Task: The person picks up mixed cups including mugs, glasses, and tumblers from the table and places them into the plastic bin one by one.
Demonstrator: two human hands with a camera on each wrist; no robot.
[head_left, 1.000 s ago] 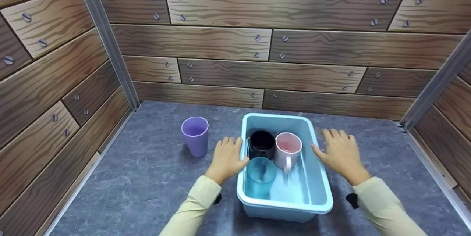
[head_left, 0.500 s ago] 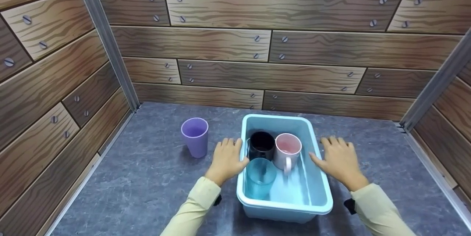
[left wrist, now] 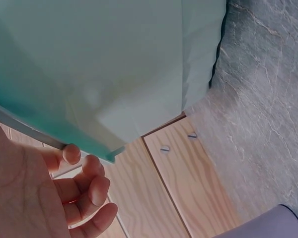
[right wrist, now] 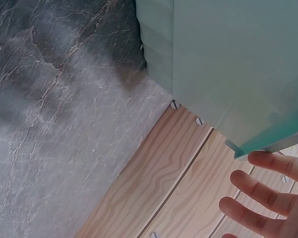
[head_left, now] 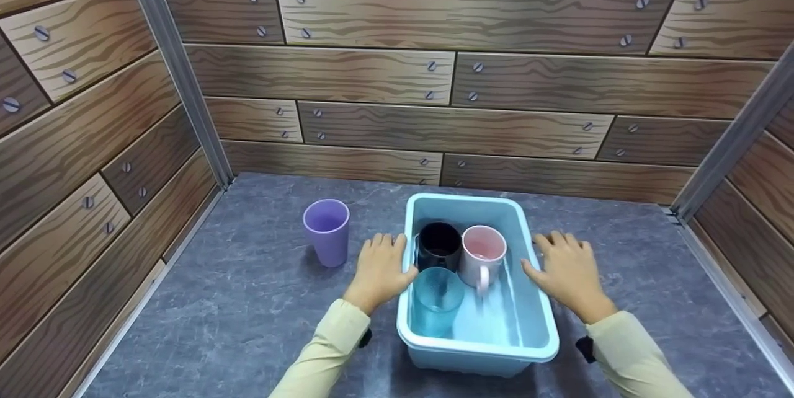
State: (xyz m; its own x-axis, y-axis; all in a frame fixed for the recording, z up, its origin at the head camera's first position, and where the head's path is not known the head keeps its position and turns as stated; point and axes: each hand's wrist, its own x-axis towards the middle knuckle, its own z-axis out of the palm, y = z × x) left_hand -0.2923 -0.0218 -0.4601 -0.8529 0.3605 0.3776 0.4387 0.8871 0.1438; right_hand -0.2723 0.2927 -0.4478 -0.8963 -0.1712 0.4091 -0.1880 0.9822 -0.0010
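A light blue plastic tub (head_left: 477, 348) stands on the table between my two hands. Inside it are a black mug (head_left: 439, 243), a pink-lined white mug (head_left: 482, 258) with its handle toward me, and a clear blue tumbler (head_left: 438, 299). My left hand (head_left: 379, 271) grips the tub's left rim, thumb over the edge and fingers curled below it. At the right rim, my right hand (head_left: 567, 274) has its thumb over the edge; in the right wrist view its fingers (right wrist: 258, 218) are fairly straight, with one at the rim's underside.
A purple cup (head_left: 327, 234) stands upright on the grey marbled table (head_left: 248, 311), left of the tub and near my left hand. Wood-patterned walls (head_left: 372, 75) with grey metal corner posts (head_left: 180, 69) enclose the back and both sides.
My right hand has shifted slightly left, its thumb coming over the tub's right rim. The left hand stays on the left rim. The tub and cups look unmoved.
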